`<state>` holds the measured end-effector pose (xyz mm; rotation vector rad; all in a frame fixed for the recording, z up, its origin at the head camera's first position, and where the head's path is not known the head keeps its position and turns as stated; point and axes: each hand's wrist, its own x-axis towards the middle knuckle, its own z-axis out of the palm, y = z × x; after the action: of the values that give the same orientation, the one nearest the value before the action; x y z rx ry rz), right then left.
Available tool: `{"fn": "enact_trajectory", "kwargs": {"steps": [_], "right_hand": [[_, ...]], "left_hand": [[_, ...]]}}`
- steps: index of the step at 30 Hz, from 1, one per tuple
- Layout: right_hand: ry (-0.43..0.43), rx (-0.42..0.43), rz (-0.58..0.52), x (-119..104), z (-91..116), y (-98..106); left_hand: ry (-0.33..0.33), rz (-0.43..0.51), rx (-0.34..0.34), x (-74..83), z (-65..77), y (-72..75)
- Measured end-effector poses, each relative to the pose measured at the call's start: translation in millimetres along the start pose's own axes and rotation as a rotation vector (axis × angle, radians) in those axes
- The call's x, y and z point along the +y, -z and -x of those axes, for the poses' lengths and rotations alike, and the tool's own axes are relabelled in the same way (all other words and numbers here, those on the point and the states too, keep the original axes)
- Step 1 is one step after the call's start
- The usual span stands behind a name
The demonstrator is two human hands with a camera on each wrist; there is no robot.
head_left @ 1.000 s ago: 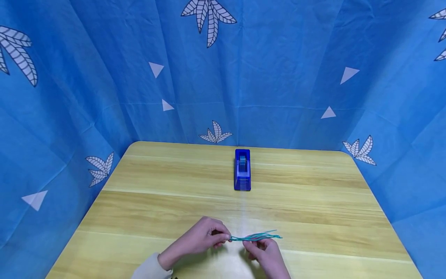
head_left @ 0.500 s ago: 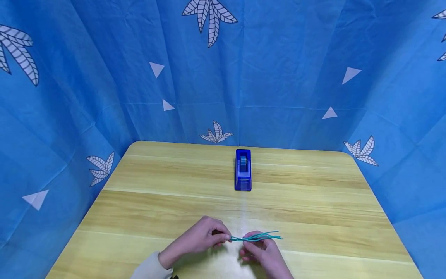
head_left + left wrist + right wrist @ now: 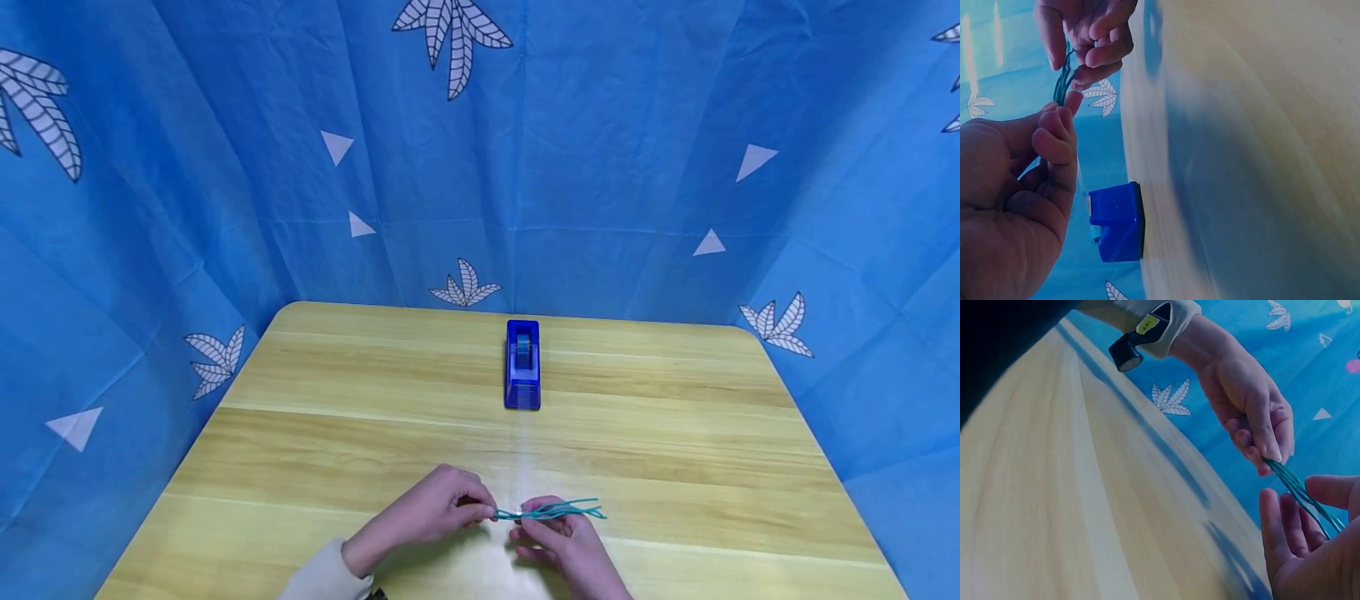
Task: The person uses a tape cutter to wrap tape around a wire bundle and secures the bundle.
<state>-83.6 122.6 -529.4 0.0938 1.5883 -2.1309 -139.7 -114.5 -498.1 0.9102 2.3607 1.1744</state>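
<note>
A bundle of thin green cords [image 3: 507, 515] is held level above the table near its front. My left hand [image 3: 438, 504] pinches the bundle's left end between thumb and fingertips. With thumb and index finger, my right hand [image 3: 573, 546] appears to hold the cords further along; the exact contact is partly hidden. Its other fingers [image 3: 1274, 519] are spread away from the cords in the right wrist view. The strands' loose ends fan out to the right past my right hand. In the left wrist view the cords [image 3: 1061, 87] run between both hands.
A blue tape dispenser [image 3: 522, 365] with a roll in it stands on the wooden table [image 3: 360, 375] beyond my hands. A blue patterned curtain [image 3: 615, 150] hangs around the table's back and sides. Below my left sleeve cuff sits a small black device [image 3: 1127, 353].
My right hand's lower fingers have spread out and moved a little to the left. The loose cord ends have shifted slightly. My left hand has stayed nearly still.
</note>
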Motion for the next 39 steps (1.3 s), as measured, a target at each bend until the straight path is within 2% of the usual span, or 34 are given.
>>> {"fn": "enact_trajectory", "kwargs": {"steps": [9,18,25,31,39], "right_hand": [[0.027,0.041,0.011,1.2,-3.4,-4.7],[0.060,0.069,-0.012,4.4,-3.8,-3.9],[0.067,0.112,0.018,6.1,-6.6,-2.9],[0.072,0.146,0.032,7.3,-8.6,-3.7],[0.137,0.213,0.059,8.4,-8.2,-6.1]], "left_hand": [[-0.006,-0.045,-0.015,1.4,1.1,2.3],[0.002,-0.044,-0.021,-0.2,-1.3,1.4],[0.035,-0.024,-0.020,0.9,-2.4,1.0],[0.028,0.000,-0.010,-1.2,-1.8,1.3],[0.005,-0.006,0.024,-1.7,-0.4,0.2]]}}
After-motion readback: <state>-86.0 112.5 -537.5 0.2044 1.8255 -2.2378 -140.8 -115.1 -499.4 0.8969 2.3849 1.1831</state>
